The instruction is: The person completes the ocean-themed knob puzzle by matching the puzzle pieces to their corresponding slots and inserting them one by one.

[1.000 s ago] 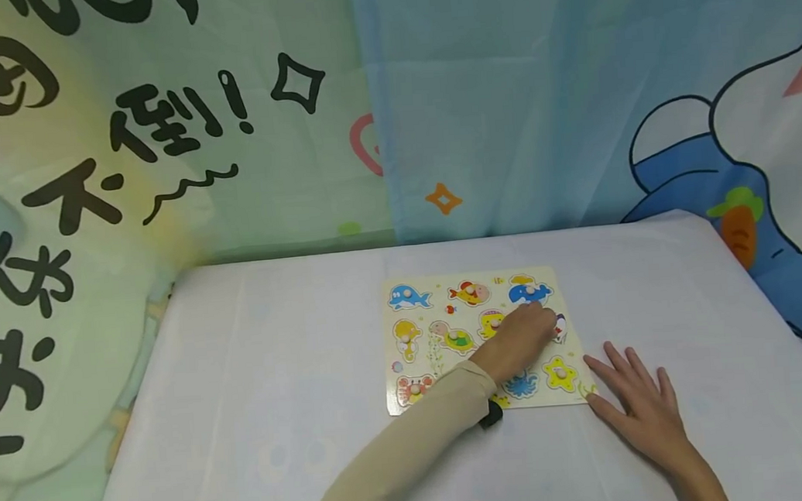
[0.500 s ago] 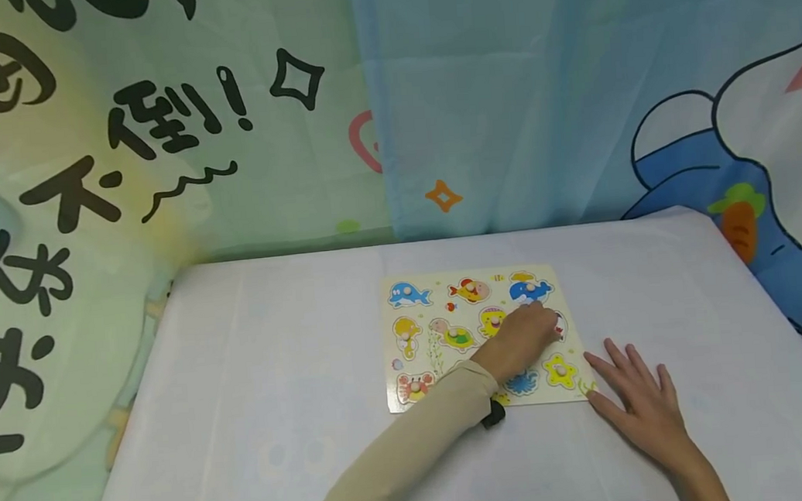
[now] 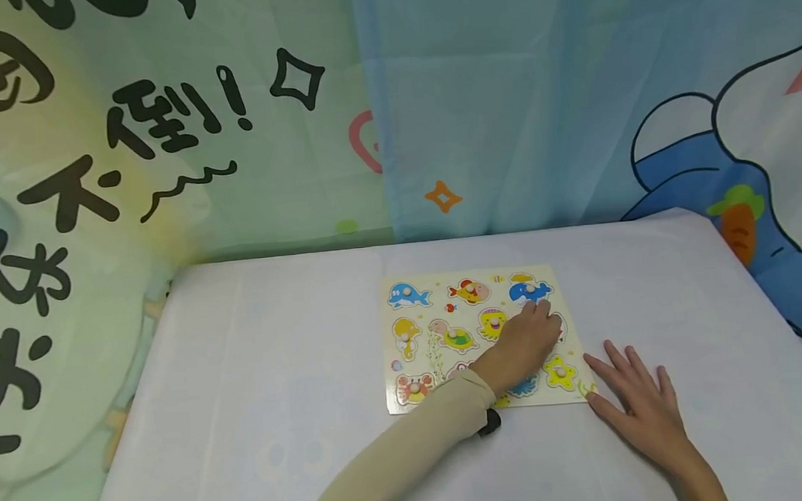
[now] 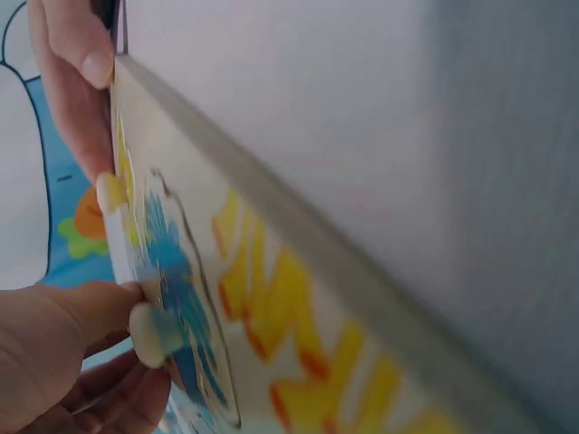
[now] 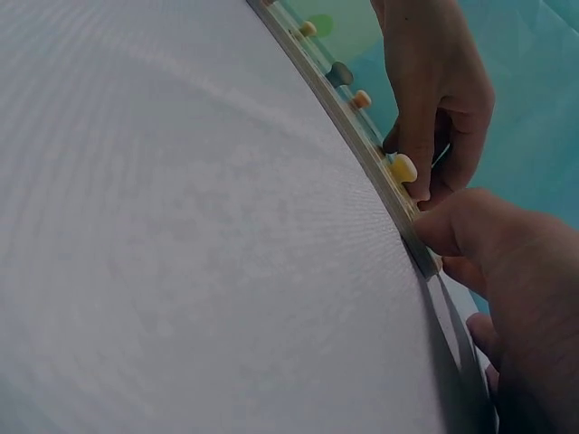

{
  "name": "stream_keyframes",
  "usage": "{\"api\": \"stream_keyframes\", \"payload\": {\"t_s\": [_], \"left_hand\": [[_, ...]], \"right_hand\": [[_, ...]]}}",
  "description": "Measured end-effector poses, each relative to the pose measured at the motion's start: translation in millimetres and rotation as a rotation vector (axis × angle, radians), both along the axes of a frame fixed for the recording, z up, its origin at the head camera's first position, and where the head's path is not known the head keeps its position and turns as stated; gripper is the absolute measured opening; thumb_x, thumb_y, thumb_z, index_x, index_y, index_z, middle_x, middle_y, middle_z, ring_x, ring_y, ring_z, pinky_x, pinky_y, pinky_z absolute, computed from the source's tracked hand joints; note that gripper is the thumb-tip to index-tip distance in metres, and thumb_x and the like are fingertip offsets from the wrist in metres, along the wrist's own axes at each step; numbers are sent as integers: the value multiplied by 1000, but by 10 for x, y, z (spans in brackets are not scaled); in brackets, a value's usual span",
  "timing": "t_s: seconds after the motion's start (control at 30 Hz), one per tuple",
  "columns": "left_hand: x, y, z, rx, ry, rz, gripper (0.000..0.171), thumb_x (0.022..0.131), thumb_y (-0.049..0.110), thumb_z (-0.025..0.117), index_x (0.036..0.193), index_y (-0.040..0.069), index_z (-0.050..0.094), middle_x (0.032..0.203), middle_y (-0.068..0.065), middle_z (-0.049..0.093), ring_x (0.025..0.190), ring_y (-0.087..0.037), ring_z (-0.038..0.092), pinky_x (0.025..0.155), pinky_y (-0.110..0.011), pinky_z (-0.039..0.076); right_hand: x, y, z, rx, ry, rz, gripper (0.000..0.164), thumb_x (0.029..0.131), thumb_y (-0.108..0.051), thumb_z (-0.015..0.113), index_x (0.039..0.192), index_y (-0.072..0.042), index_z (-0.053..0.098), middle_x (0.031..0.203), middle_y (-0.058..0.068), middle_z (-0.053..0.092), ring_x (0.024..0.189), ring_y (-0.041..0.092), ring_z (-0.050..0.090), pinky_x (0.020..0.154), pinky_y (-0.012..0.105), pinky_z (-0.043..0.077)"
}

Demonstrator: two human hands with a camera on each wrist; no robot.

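Note:
A cream wooden knob puzzle board point(image 3: 395, 359) with sea-animal pieces lies flat on the white-covered table. My left hand point(image 3: 529, 342) reaches across it and, with thumb and fingers together, pinches a puzzle piece at the board's right side; fingers mostly hide that piece. In the left wrist view the thumb passes beside the pale knob point(image 4: 156, 334) of the blue octopus piece point(image 4: 172, 262). My right hand point(image 3: 639, 408) rests on the cloth with spread fingers, its thumb touching the board's lower right corner. Close by sits the yellow starfish piece point(image 3: 559, 373).
Other pieces on the board include a light blue whale point(image 3: 408, 295), a dark blue whale point(image 3: 530, 291), a turtle point(image 3: 454, 335) and a crab point(image 3: 414, 389). White cloth point(image 3: 263, 369) surrounds the board. A printed curtain point(image 3: 488, 105) hangs behind the table.
My left hand has shifted and turned slightly over the same spot at the board's right side, covering more of the piece there. My right hand has stayed in place.

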State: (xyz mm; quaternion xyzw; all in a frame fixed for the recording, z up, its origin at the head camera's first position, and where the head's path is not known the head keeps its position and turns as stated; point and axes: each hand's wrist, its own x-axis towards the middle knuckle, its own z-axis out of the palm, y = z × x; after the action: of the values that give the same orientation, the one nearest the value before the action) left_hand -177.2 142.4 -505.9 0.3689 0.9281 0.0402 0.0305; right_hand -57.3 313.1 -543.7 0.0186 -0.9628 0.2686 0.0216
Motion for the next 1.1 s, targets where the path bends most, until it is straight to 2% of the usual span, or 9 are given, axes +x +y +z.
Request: {"api": "stream_keyframes", "payload": {"t_s": [0.07, 0.33, 0.5, 0.57, 0.63, 0.7, 0.77, 0.97, 1.1], "left_hand": [[23, 2, 14, -2, 30, -12, 35, 93, 27, 64, 127, 19, 61, 118, 4, 56, 96, -7, 47, 82, -13, 49], [35, 56, 32, -33, 67, -39, 32, 97, 34, 58, 125, 20, 63, 118, 6, 59, 97, -7, 49, 84, -17, 48], [51, 76, 40, 28, 98, -71, 35, 97, 41, 55, 126, 23, 62, 125, 6, 57, 111, -8, 50, 98, -19, 45], [80, 50, 42, 60, 81, -116, 43, 96, 48, 52, 133, 25, 56, 135, 6, 53, 124, -8, 48, 106, -23, 40], [129, 15, 37, 69, 39, -161, 56, 94, 58, 48, 142, 28, 45, 147, 7, 45, 135, -9, 40, 114, -28, 33], [189, -21, 26, 63, 0, -199, 69, 91, 69, 42, 149, 33, 32, 155, 8, 35, 143, -11, 31, 119, -35, 26], [248, -43, 9, 45, -9, -223, 79, 87, 76, 38, 153, 36, 21, 160, 8, 26, 148, -14, 23, 121, -42, 21], [351, -102, -57, 37, 46, -200, 94, 80, 84, 37, 154, 40, -1, 165, 6, 7, 153, -26, 8, 118, -58, 16], [360, -289, -66, 39, 44, -147, 98, 77, 87, 39, 153, 42, -5, 165, 5, 3, 153, -32, 4, 116, -63, 17]], "right_hand": [[3, 2, 4, 2, 6, -2, 56, 90, -36, 61, 138, -12, 51, 157, 22, 26, 151, 40, 2, 112, 66, -16], [10, -8, 2, 0, -4, -6, 55, 90, -37, 61, 139, -13, 51, 158, 21, 26, 151, 40, 2, 112, 66, -16], [-32, 5, -7, -5, 11, 10, 55, 90, -36, 61, 139, -14, 50, 157, 22, 27, 151, 40, 4, 112, 66, -16], [-54, 10, -25, -10, 14, 24, 56, 91, -36, 61, 141, -15, 49, 158, 21, 26, 151, 40, 4, 112, 66, -16], [-66, 19, -41, -14, 14, 43, 57, 91, -35, 61, 142, -15, 48, 158, 21, 25, 151, 40, 4, 112, 66, -16], [-65, 33, -58, -4, 10, 59, 58, 91, -35, 61, 142, -13, 47, 158, 22, 25, 151, 40, 4, 112, 67, -14], [-61, 58, -65, 5, 6, 64, 59, 90, -36, 61, 142, -10, 46, 158, 22, 24, 151, 39, 3, 112, 67, -14], [-37, 102, -30, 4, -28, 42, 60, 91, -38, 60, 140, -7, 47, 157, 24, 24, 150, 41, 1, 111, 69, -14], [-38, 72, 23, 17, -24, 39, 57, 90, -36, 62, 139, -10, 48, 154, 26, 29, 148, 46, 9, 109, 73, -9]]}}
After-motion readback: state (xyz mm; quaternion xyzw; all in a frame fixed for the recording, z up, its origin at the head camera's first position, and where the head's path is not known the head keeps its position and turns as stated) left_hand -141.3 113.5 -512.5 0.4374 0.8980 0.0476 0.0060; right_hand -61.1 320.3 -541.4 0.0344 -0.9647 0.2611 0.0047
